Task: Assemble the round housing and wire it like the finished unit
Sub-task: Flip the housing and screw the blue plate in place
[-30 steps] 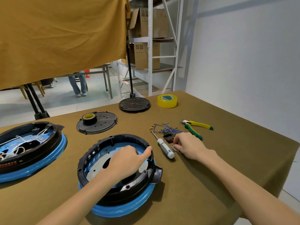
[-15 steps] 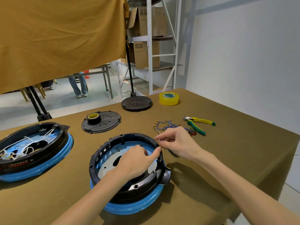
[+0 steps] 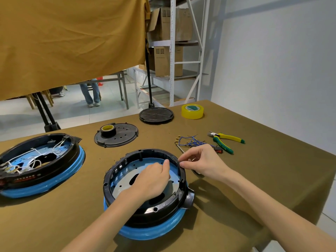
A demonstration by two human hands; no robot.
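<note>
Round housing on desk; left hand curled inside, right hand pinching something tiny at rim.

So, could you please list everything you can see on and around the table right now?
Round housing: 1, black on blue base, front centre, no wires inside.
Finished unit: 1, black and blue with white wires, left.
Perforated cover: 1, black, behind the housing.
Small tape roll: 1, black and yellow, on that cover.
Ribbed disc: 1, black, far edge.
Clear tape roll: 1, yellowish, far right.
Wire bundle: 1, blue, right of the housing.
Pliers: 1, yellow-green handles, right.
Table: 1, brown cloth.
Shelving: 1, white, with cardboard boxes.
Left hand: inside the housing.
Right hand: pinching something small at the rim.
</note>
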